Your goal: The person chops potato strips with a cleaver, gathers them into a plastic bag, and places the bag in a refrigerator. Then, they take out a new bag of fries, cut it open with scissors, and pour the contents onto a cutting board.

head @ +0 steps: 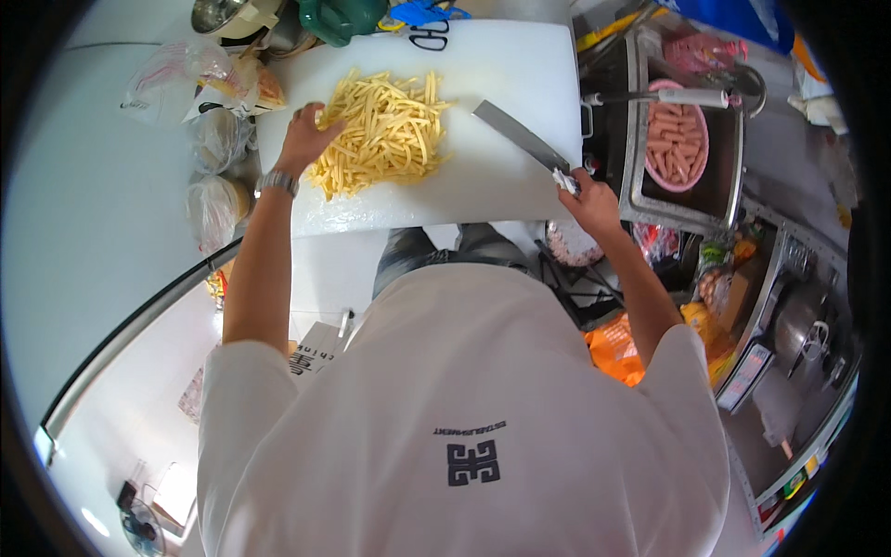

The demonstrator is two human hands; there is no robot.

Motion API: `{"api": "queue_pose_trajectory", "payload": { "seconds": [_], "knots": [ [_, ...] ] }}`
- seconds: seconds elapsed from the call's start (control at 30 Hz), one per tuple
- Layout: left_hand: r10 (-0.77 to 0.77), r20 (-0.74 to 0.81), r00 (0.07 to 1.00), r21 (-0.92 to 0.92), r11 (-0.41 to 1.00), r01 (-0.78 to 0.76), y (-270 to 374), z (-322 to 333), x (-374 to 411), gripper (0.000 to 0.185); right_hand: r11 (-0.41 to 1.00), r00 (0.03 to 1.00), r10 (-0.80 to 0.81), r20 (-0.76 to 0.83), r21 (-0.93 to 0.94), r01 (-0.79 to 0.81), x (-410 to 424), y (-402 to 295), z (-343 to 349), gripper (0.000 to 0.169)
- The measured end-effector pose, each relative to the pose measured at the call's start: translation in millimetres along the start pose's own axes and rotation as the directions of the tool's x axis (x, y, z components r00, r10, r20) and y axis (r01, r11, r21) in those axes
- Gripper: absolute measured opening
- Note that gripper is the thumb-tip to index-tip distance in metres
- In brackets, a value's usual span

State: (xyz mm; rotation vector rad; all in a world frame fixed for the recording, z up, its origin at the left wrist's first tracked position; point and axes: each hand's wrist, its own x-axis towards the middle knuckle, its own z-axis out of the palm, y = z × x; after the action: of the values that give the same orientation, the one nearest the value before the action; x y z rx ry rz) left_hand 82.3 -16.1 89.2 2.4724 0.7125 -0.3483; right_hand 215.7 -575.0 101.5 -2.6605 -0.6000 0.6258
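A heap of pale yellow potato strips (386, 132) lies on a large white cutting board (501, 76). At the heap's left edge is my left hand (311, 136), its thumb and fingers spread around nothing, with a metal-band watch on the wrist. Whether the fingertips touch the strips I cannot tell. My right hand (590, 202) grips the handle of a kitchen knife (521, 134) over the board's right edge. Its wide blade points up and left towards the heap, apart from it. White crumpled material (565, 181) shows at the handle beside my fingers.
Right of the board, a metal sink (727, 181) holds a pink basin (704, 150) of sausages. A long-handled tool (682, 97) lies across the sink. Plastic-wrapped containers (216, 205) stand along the left side. Behind the board are a green plastic container (341, 21) and scissors (428, 35).
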Motion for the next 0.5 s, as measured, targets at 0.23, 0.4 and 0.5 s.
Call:
{"api": "queue_pose_trajectory", "payload": {
  "seconds": [0.23,0.4,0.5],
  "knots": [
    [-0.093,0.326,0.941,0.079,0.994,0.071,6.1,27.0,72.3,0.124,0.97,0.966,-0.243,0.084,-0.005,0.244,-25.7,-18.4,0.6,0.029],
    [-0.029,0.404,0.914,0.119,0.993,-0.021,37.4,16.7,67.3,0.125,0.978,0.932,-0.173,0.317,-0.053,0.2,-29.8,-33.5,6.1,0.036],
    [-0.014,0.404,0.915,0.12,0.992,-0.038,34.4,15.1,66.0,0.124,0.984,0.871,-0.181,0.457,0.086,0.159,-24.9,-55.7,-2.9,0.04]
  ]
}}
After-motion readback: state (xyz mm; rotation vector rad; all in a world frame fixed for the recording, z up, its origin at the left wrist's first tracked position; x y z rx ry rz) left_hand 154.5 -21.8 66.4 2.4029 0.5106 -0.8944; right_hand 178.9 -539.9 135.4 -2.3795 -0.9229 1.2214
